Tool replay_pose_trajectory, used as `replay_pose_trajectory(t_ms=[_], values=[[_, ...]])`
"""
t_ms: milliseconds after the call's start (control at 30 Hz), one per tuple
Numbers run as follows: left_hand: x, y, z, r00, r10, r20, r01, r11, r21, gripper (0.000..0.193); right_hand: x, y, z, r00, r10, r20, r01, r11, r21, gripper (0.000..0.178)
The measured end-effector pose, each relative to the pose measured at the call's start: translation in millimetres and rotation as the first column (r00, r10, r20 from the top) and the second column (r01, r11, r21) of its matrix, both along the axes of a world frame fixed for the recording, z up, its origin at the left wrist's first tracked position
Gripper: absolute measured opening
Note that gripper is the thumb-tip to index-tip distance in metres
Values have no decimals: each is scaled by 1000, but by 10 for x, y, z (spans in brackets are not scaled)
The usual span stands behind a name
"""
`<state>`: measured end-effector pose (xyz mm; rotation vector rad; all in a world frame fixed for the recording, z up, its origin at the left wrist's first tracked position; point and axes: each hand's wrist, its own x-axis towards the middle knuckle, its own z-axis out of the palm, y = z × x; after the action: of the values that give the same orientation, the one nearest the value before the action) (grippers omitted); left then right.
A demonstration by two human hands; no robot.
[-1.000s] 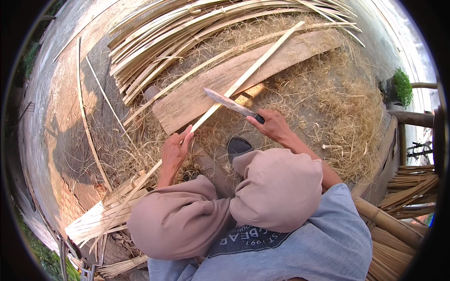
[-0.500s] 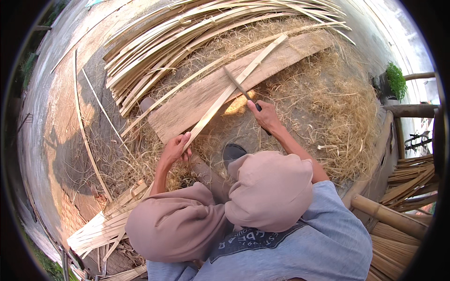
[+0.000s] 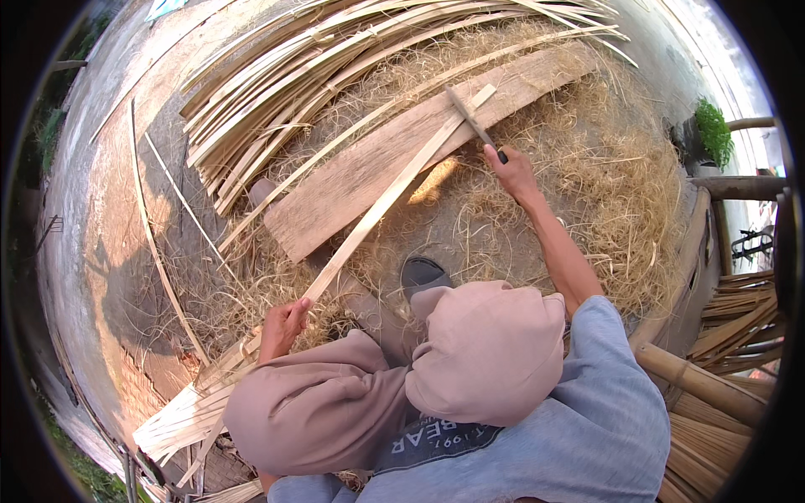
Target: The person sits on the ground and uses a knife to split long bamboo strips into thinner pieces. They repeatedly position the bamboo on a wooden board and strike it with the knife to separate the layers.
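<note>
Here: one long bamboo strip, slanting across a wooden plank. Left hand closed around its near end; right hand gripping a knife, blade on the strip's far end. Shavings around; bamboo slats beyond.

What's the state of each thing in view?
Left hand: gripping the strip's near part.
Right hand: closed on the knife handle.
Knife: blade laid across the strip's far end.
Strip: slanted over the plank.
Plank: flat on the ground.
Shavings: loose, scattered.
Slat pile: stacked beyond the plank.
</note>
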<state>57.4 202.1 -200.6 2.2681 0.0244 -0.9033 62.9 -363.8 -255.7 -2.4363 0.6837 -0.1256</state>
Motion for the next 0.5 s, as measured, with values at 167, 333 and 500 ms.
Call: replay_pose_trajectory(t_ms=[167,333,500], values=[[32,52,-38,998,14,58,-17,999,48,67,-173,216,-167,914,402,49,-373,883,-286,65],[-94,286,-150,999,26,48,-33,989,147,66,-1,-278,-105,998,-55,-9,55,997,49,64],[-114,287,-80,1000,10,11,-11,992,122,66,-95,-542,-259,998,-38,-52,38,999,12,65]])
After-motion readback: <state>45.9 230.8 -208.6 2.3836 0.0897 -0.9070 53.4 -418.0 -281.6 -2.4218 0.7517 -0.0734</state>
